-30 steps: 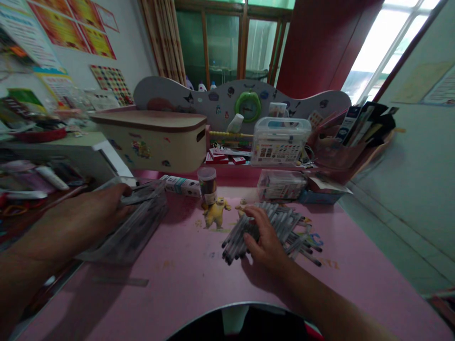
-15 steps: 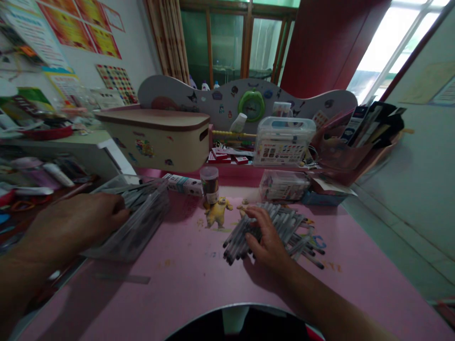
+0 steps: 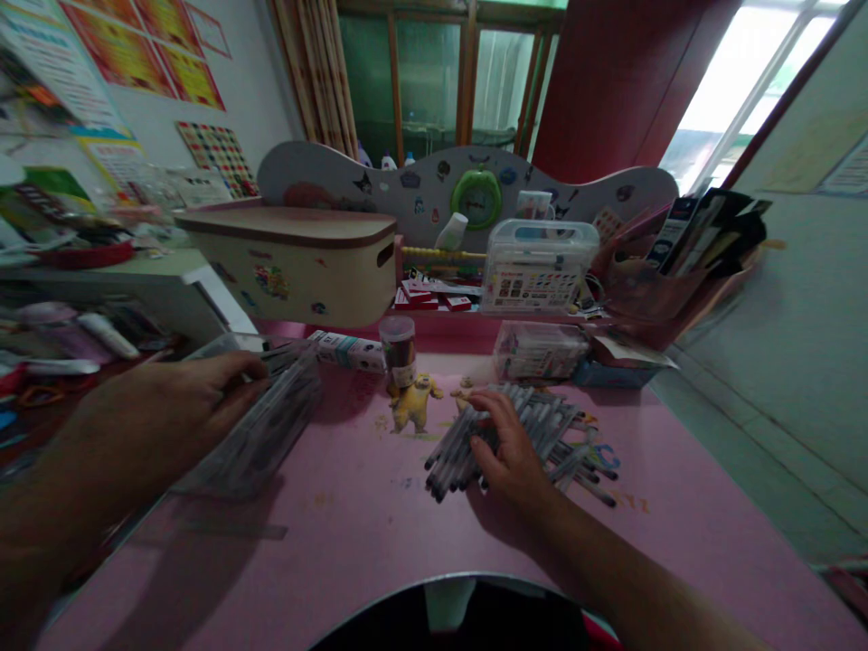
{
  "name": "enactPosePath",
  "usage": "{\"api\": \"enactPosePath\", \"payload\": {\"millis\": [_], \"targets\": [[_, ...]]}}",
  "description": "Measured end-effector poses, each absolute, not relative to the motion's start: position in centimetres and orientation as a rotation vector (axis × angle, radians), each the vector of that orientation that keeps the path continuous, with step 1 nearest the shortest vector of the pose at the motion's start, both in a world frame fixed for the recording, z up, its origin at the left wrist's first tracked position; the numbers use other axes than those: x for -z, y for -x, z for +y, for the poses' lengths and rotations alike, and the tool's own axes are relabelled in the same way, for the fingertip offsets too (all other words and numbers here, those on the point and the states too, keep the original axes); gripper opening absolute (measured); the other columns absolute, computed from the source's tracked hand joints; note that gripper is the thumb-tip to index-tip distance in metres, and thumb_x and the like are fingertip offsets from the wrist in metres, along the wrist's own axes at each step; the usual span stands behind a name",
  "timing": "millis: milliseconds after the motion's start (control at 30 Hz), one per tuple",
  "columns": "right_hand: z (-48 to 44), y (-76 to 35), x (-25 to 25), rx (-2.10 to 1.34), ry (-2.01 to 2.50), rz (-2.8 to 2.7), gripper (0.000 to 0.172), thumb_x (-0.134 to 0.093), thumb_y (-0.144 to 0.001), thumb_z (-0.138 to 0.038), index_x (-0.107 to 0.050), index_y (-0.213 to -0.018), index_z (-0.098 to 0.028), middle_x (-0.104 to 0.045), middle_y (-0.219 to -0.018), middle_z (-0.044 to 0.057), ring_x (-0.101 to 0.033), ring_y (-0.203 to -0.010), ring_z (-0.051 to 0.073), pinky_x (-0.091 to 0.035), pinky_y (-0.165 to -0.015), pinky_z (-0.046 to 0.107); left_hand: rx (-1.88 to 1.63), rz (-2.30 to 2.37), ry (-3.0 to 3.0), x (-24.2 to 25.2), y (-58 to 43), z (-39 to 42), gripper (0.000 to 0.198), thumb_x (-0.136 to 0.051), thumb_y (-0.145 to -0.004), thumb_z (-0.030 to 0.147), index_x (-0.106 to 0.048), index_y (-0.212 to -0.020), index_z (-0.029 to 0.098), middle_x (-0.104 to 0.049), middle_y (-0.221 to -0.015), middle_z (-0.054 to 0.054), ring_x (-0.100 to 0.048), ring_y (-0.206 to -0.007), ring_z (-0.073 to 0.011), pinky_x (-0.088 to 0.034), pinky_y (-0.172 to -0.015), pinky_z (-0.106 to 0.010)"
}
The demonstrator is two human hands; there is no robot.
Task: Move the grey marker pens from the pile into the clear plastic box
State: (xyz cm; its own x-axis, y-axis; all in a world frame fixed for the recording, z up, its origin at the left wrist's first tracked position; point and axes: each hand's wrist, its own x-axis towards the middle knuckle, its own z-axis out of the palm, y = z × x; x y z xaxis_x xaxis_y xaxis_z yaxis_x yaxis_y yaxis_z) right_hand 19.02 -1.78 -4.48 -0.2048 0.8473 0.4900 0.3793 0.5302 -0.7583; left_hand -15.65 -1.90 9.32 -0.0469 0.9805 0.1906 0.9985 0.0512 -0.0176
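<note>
My left hand (image 3: 196, 393) is over the near-left side of a see-through plastic box (image 3: 234, 470) at the table's left edge. Its fingers are curled together over the rim, and what they hold, if anything, is hidden. Grey, thin pens (image 3: 285, 362) lie inside that box. On the right, my right hand (image 3: 508, 457) rests on a heap of grey pens with dark ends (image 3: 549, 420), its thumb and fingers apart. A flat translucent strip (image 3: 237, 528) lies on the table in front of the box.
On the pink table (image 3: 380, 561) stand a lidded jar (image 3: 398, 348), a small carton (image 3: 349, 351) and a clear case (image 3: 539, 351). Behind them are a cream storage bin (image 3: 291, 271) and a handled plastic case (image 3: 539, 267). A blue box (image 3: 620, 371) sits at the right.
My left hand has shifted right and slightly up over the box, its fingers further across the rim. My right hand stays on the pen heap.
</note>
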Motion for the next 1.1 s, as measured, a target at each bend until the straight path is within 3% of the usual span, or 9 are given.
{"api": "enactPosePath", "payload": {"millis": [100, 267, 400, 633, 800, 933, 1100], "targets": [[-1.7, -19.0, 4.6, -0.586, 1.024, -1.796, 0.053, -0.05, -0.079, -0.004, -0.054, -0.128, -0.024, -0.054, -0.132, 0.011, -0.051, -0.126, 0.027, -0.047, -0.101, 0.045, 0.524, -2.097, 2.444, -8.0, 10.6, -2.6, 0.029, -0.052, -0.083, 0.043, -0.072, -0.092, 0.024, -0.075, -0.092, -0.005, -0.063, -0.079, -0.0236, -0.04, -0.076, -0.032], [-1.7, -19.1, 4.5, -0.567, 1.023, -1.805, 0.052, -0.05, -0.079, -0.004, -0.054, -0.128, -0.022, -0.054, -0.131, 0.012, -0.05, -0.126, 0.027, -0.046, -0.103, 0.045, 0.768, -2.095, 2.93, -2.2, 3.3, -1.7, 0.004, -0.068, -0.071, 0.025, -0.071, -0.07, 0.026, -0.07, -0.072, -0.005, -0.06, -0.069, -0.0239, -0.04, -0.073, -0.032], [-1.7, -19.1, 4.3, -0.554, 1.012, -1.813, 0.053, -0.05, -0.078, -0.003, -0.054, -0.127, -0.023, -0.054, -0.131, 0.011, -0.051, -0.126, 0.027, -0.046, -0.104, 0.046, 0.747, -2.219, 2.932, 1.2, 1.3, -0.1, 0.009, -0.072, -0.064, 0.02, -0.066, -0.06, 0.025, -0.064, -0.066, -0.005, -0.061, -0.07, -0.0263, -0.042, -0.079, -0.034], [-1.7, -19.1, 4.5, -0.551, 1.015, -1.804, 0.052, -0.05, -0.079, -0.004, -0.054, -0.127, -0.022, -0.054, -0.132, 0.012, -0.051, -0.126, 0.026, -0.045, -0.105, 0.045, 0.765, -2.354, 2.772, 1.8, 0.4, 0.6, 0.02, -0.069, -0.058, 0.011, -0.055, -0.051, 0.024, -0.054, -0.056, -0.003, -0.064, -0.078, -0.0309, -0.042, -0.087, -0.041], [-1.7, -19.1, 4.4, -0.54, 1.026, -1.802, 0.051, -0.049, -0.08, -0.004, -0.054, -0.127, -0.02, -0.054, -0.131, 0.012, -0.05, -0.126, 0.026, -0.043, -0.106, 0.045, 0.693, -2.374, 2.662, 1.3, 1.5, 1.8, 0.019, -0.068, -0.061, 0.013, -0.052, -0.057, 0.022, -0.059, -0.064, -0.005, -0.063, -0.081, -0.0303, -0.041, -0.082, -0.039], [-1.7, -19.1, 4.5, -0.494, 1.055, -1.808, 0.047, -0.05, -0.081, -0.006, -0.054, -0.127, -0.019, -0.055, -0.13, 0.013, -0.05, -0.125, 0.026, -0.04, -0.109, 0.046, 0.705, -2.25, 2.712, -0.4, 3.3, 2.5, 0.004, -0.062, -0.076, 0.022, -0.062, -0.072, 0.021, -0.066, -0.072, -0.005, -0.062, -0.07, -0.0228, -0.039, -0.068, -0.032], [-1.5, -19.4, 5.1, -0.271, 1.131, -1.783, 0.055, -0.053, -0.088, -0.013, -0.042, -0.142, -0.019, -0.048, -0.141, 0.016, -0.042, -0.135, 0.029, -0.033, -0.115, 0.051, 1.274, -2.119, 2.666, -3.5, 3.9, 1.1, 0.017, -0.06, -0.083, 0.035, -0.067, -0.082, 0.019, -0.07, -0.076, -0.002, -0.062, -0.067, -0.0172, -0.042, -0.063, -0.027]]}}
